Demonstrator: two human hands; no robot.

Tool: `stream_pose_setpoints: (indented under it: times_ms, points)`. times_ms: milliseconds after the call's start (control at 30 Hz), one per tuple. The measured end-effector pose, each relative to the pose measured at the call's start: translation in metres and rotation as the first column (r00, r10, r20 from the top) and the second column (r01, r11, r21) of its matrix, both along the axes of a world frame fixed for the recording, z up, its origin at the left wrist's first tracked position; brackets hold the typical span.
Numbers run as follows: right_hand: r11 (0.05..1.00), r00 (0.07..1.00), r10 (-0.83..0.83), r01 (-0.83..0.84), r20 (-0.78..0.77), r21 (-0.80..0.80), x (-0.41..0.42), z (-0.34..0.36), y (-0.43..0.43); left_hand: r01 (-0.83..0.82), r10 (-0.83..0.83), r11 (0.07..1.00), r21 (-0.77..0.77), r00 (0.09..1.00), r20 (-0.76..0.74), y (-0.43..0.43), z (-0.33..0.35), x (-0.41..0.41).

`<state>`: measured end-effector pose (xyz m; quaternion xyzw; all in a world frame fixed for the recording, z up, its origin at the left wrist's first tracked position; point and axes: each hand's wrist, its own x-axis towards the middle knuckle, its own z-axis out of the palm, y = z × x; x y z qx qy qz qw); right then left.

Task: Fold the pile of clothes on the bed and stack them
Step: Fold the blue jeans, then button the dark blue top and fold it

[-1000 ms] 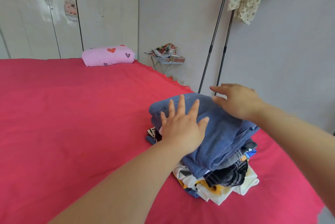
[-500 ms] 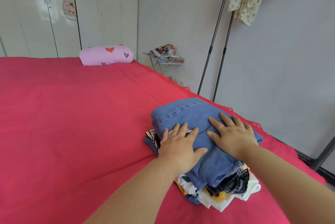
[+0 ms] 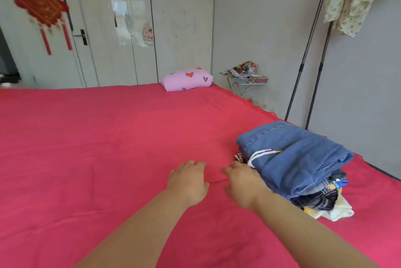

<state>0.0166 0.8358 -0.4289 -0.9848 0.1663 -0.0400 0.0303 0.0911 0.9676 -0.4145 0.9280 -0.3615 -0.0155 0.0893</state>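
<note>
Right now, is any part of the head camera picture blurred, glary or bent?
Head view: the red knotted hanging ornament is smeared by blur; a pale glare patch sits on the glossy white wardrobe door; the thin black rack poles lean, likely wide-angle distortion; the folded blue denim garment reads fairly sharp.

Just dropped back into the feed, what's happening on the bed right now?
A person is folding laundry on a red bed. All the clothes seen on it sit in one stack near the right edge, with folded blue denim on top. The left hand and right hand are low over the sheet just left of the stack, fingers relaxed, holding nothing. A pink pillow lies at the far end.
</note>
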Motion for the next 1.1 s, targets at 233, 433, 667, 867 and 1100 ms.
stream_pose_setpoints:
  times_ms: [233, 433, 667, 867, 1100]
  points:
    - [0.973, 0.973, 0.227, -0.225, -0.036, 0.056, 0.02, 0.006, 0.166, -0.243, 0.243, 0.97, 0.022, 0.97, 0.003, 0.18, 0.018, 0.004]
    - [0.896, 0.895, 0.444, -0.444, -0.03, 0.023, 0.048, 0.013, 0.307, -0.461, 0.462, 0.886, 0.036, 0.887, -0.013, 0.341, 0.015, 0.003]
    - [0.78, 0.775, 0.623, -0.625, -0.105, 0.016, 0.079, -0.001, 0.45, -0.654, 0.656, 0.754, 0.056, 0.747, -0.105, 0.497, -0.016, 0.006]
    - [0.697, 0.685, 0.706, -0.717, -0.18, 0.008, 0.106, -0.022, 0.532, -0.762, 0.768, 0.641, 0.094, 0.632, -0.108, 0.599, -0.041, 0.027]
    - [0.611, 0.599, 0.773, -0.792, -0.211, -0.012, 0.132, -0.045, 0.58, -0.882, 0.887, 0.462, 0.098, 0.462, -0.025, 0.703, -0.066, 0.073]
